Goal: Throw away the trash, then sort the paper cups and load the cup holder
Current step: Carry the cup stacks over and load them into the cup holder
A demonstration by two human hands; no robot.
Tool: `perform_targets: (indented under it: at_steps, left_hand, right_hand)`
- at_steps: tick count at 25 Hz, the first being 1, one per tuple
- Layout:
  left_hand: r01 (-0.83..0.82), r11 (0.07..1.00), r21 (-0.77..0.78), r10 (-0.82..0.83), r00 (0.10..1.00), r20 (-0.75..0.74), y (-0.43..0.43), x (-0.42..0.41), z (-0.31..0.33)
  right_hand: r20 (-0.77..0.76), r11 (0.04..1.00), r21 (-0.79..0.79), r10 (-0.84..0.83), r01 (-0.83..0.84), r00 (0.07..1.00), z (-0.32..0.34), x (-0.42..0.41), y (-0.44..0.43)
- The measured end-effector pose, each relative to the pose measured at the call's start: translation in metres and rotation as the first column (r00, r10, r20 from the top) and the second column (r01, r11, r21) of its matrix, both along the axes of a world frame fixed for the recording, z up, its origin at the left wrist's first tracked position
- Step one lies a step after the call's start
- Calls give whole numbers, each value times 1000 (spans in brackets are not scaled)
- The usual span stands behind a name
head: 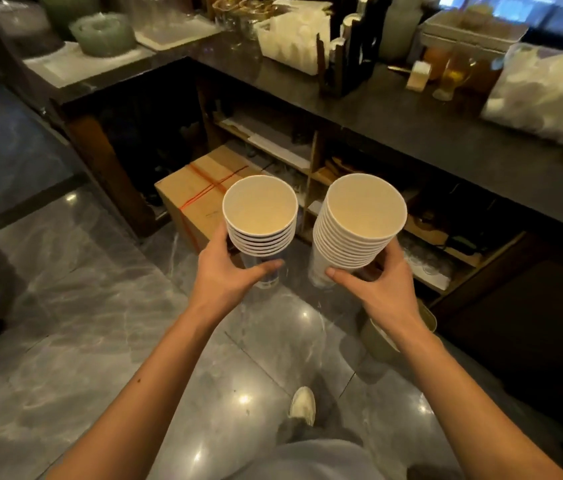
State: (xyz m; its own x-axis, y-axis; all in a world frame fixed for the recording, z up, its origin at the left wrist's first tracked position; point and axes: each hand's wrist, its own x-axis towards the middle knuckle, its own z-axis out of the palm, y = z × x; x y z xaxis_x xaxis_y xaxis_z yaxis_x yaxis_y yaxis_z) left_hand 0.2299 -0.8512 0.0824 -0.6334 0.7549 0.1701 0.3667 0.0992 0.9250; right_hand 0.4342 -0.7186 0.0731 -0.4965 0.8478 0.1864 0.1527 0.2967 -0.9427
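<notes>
Clasping upright paper cup stacks [365, 209] in curled left hand [224, 277] and right hand [385, 287] (nearer), below the cup holder [344, 69].

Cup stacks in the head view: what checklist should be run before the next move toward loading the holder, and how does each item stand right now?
1. Left hand grips the left stack from below the rims: ok.
2. Right hand grips the right stack: ok.
3. Both stacks held mouths up: ok.
4. Stacks apart, not touching each other: ok.
5. Both stacks the same cup size: cannot tell; the right rim looks wider, but the wide lens may cause that.
6. Free slot in the dark rack on the counter: cannot tell, blurred.
</notes>
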Motion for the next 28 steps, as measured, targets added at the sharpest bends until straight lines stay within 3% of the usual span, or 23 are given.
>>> perform_targets:
  at_steps: [9,21,28]
  left_hand:
    - [160,987,1,-159,987,-37,205,-45,4]
    - [363,931,20,-364,929,72,468,-194,-25]
    - [436,900,-14,-430,892,141,586,-237,-37]
  right_hand:
    - [64,989,-58,-132,136,989,-3,-29,169]
    - [119,928,-114,-343,356,932,-9,-157,370]
    - [109,889,-124,-429,440,897,-11,-203,470]
